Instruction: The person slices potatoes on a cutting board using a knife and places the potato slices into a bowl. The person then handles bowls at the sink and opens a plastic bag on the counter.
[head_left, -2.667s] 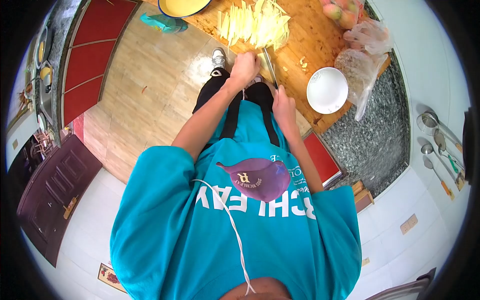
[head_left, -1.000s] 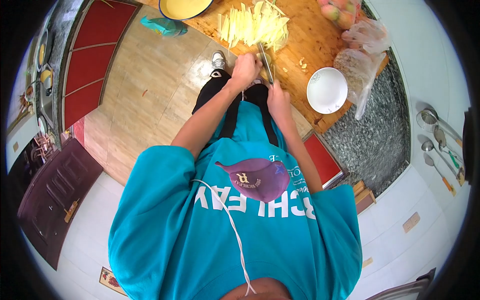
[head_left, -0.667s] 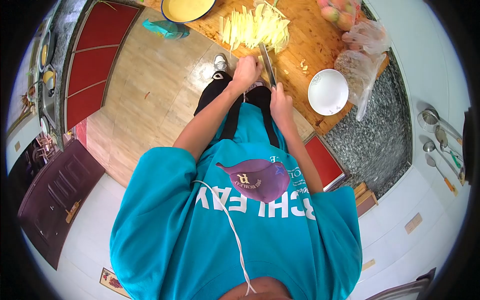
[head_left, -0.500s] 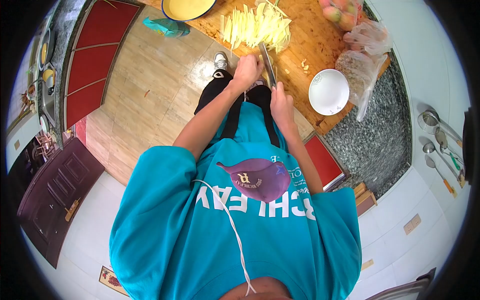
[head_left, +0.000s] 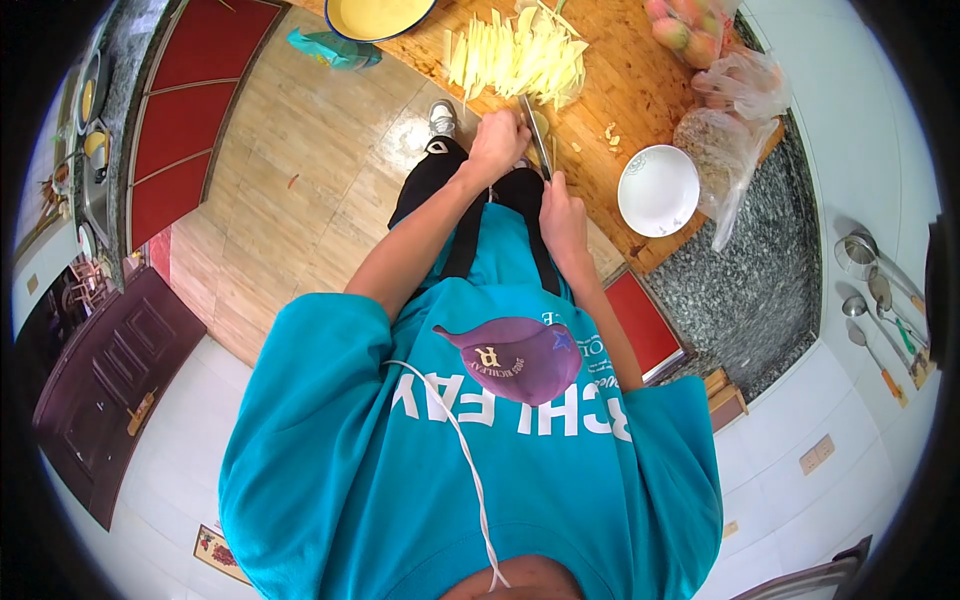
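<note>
- Fingers of the right hand [head_left: 563, 218] are wrapped around the dark handle of a long, narrow steel-bladed knife [head_left: 537, 135], its blade pointing away from the body.
- Left hand [head_left: 497, 148] is curled just beside the blade, knuckles up; whether its fingers grip anything cannot be told, as their tips are hidden.
- Pale yellow-green flat piece [head_left: 542, 123] lies right next to the blade, on its right side.
- Heap of thin, pale yellow strips [head_left: 515, 60] spreads just beyond the knife tip, on a broad, brown wooden board [head_left: 640, 90].
- Round white ceramic bowl [head_left: 657, 195] sits on the board to the right, with small pale scraps [head_left: 611, 133] between it and the strips.
- Dark speckled stone counter [head_left: 765, 255] shows beyond the board's right end.
</note>
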